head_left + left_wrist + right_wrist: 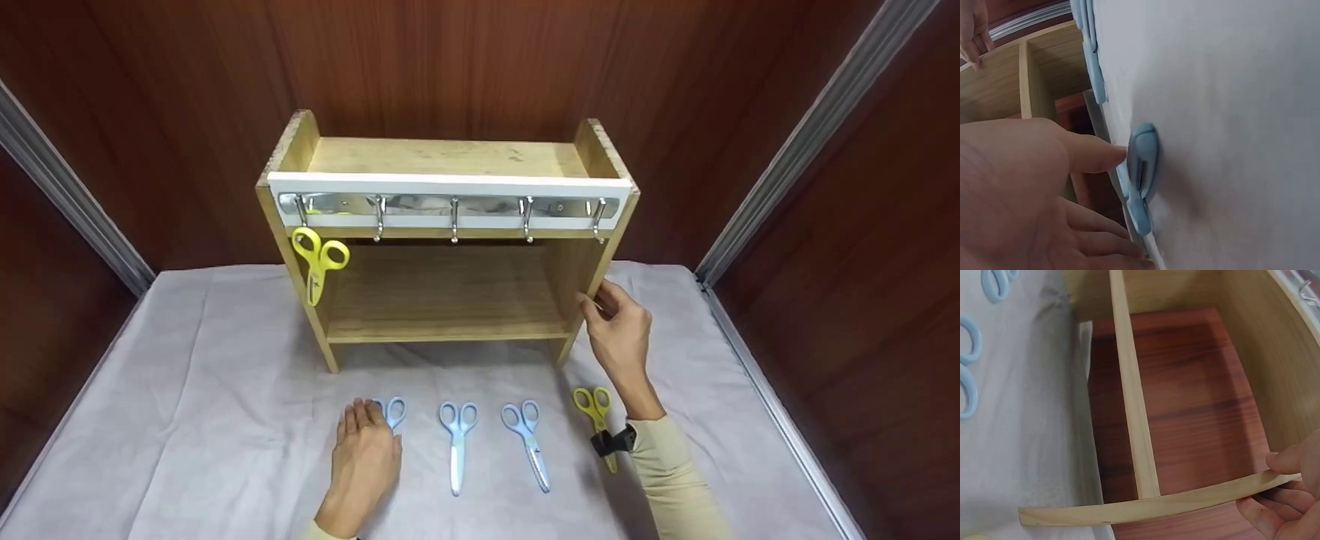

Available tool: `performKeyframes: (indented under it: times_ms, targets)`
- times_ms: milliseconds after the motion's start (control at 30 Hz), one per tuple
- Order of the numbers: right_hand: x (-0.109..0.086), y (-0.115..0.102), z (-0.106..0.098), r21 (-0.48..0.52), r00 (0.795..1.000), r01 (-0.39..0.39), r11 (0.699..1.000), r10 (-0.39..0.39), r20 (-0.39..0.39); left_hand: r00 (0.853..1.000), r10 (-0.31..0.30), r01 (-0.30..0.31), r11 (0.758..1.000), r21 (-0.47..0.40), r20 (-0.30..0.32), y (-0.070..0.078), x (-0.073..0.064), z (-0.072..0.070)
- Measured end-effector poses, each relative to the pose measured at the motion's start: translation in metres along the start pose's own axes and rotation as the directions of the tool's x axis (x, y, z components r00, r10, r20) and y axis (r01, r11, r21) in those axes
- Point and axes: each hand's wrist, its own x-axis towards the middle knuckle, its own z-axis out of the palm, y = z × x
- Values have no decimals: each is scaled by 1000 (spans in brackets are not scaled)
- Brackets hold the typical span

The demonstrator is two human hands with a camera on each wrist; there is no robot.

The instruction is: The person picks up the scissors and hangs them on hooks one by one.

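My left hand (366,454) is over the leftmost pair of blue scissors (392,427), hiding most of it. In the left wrist view its thumb (1095,154) is at the blue handle and the other fingers stretch out fairly straight. With thumb and fingers, my right hand (621,330) grips the right side panel of a wooden shelf (450,337). One pair of yellow scissors (316,268) hangs from the far-left hook of the rack. On the cloth lie blue scissors in the middle (457,439), another blue pair (530,442) to their right, and yellow scissors (598,418) under the right wrist.
A white-backed metal hook rack (416,204) with several hooks runs across the shelf's upper front. The shelf stands on a pale cloth (225,420). Brown wood-grain walls (450,67) enclose the back and sides, with metal strips (795,127) along the corners.
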Motion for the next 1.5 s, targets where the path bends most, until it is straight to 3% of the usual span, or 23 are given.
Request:
performKeyframes:
  times_ms: [167,367,667,1000,1167,1367,1500]
  targets:
    - [1,0,2,5,1000,-5,1000,5,-8,996,8,-1,997,77,-86,2,2,6]
    - [0,2,2,9,1000,-9,1000,9,-13,990,37,-13,985,174,-135,4,6,14]
    - [-1,2,1,19,1000,-23,1000,24,-18,966,143,-87,964,253,-213,6,12,13]
    - [-2,2,2,38,1000,-23,999,23,-11,982,112,-89,985,151,-152,5,18,7]
    - [-1,4,2,36,1000,-26,999,27,-11,982,62,-47,995,84,-179,5,19,6]
    - [-1,2,2,31,999,-29,999,30,-20,970,41,-29,998,53,-241,4,21,6]
    - [-2,1,2,16,999,-31,999,32,-17,979,18,-17,1000,6,-202,1,23,1]
